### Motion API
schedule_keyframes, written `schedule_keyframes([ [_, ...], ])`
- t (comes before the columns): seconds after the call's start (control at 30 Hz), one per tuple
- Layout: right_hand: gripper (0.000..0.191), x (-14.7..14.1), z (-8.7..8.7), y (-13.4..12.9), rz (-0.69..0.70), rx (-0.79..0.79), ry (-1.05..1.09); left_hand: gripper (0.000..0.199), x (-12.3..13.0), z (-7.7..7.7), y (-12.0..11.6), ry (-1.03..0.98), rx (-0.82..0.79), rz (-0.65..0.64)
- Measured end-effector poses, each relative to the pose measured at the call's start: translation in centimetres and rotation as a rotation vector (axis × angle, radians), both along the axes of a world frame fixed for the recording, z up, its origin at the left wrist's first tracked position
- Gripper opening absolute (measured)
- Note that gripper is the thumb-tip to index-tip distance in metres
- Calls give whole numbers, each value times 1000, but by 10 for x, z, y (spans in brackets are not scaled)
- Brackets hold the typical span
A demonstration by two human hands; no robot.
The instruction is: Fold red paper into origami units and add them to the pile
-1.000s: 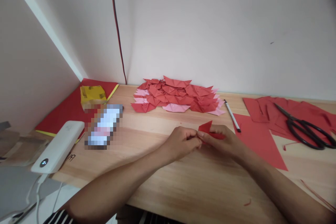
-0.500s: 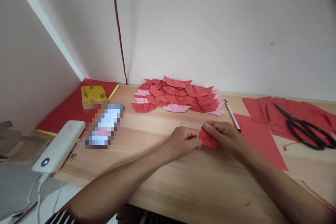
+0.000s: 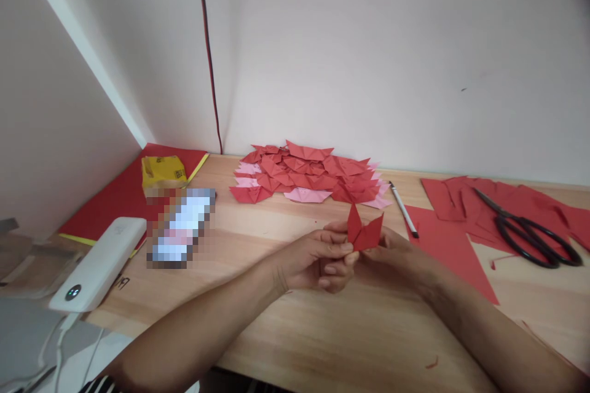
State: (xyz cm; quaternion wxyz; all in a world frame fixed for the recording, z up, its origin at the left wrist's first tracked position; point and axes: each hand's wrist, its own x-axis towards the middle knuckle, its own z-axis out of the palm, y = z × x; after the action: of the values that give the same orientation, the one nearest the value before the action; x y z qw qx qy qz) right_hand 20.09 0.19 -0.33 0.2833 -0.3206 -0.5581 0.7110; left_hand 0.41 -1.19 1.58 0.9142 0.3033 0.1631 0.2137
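Between my two hands is a small folded piece of red paper [image 3: 364, 233], raised above the table with two pointed tips upward. My left hand [image 3: 325, 258] pinches its lower left edge between thumb and fingers. From behind and the right, my right hand [image 3: 391, 249] holds the same piece; its fingertips are partly hidden by the paper. Beyond my hands, rows of folded red and pink paper pieces [image 3: 306, 166] lie overlapping near the wall. A flat red sheet [image 3: 447, 245] lies to the right of my right hand, with a white marker [image 3: 404, 209] at its left edge.
Black-handled scissors [image 3: 530, 230] rest on red paper sheets [image 3: 516, 196] at the right. At the left are a lit phone [image 3: 182, 224], a white power bank [image 3: 99, 264] with cables, and a yellow packet [image 3: 162, 173] on red paper. Paper scraps lie at the front right.
The red piece has turned and now shows two upright points. My left hand has rolled over, its fingers now underneath, and my right hand has moved behind the paper. The view has shifted slightly.
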Motion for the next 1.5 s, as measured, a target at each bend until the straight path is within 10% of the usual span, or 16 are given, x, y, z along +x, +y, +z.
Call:
schedule_keyframes([
  [0.2,14,-9,-8,-3,-128,-82,136,25,3,-9,2,24,-82,-18],
  [0.53,23,-16,0,-1,-345,117,-79,35,11,-10,6,342,345,573],
  [0.83,30,-5,5,4,-589,839,-373,30,4,-16,12,355,280,584],
  [1.0,33,2,8,8,-347,1275,-589,25,1,-13,14,324,298,527],
  [1.5,14,6,2,9,-320,1458,-687,34,-1,-17,17,321,260,441],
])
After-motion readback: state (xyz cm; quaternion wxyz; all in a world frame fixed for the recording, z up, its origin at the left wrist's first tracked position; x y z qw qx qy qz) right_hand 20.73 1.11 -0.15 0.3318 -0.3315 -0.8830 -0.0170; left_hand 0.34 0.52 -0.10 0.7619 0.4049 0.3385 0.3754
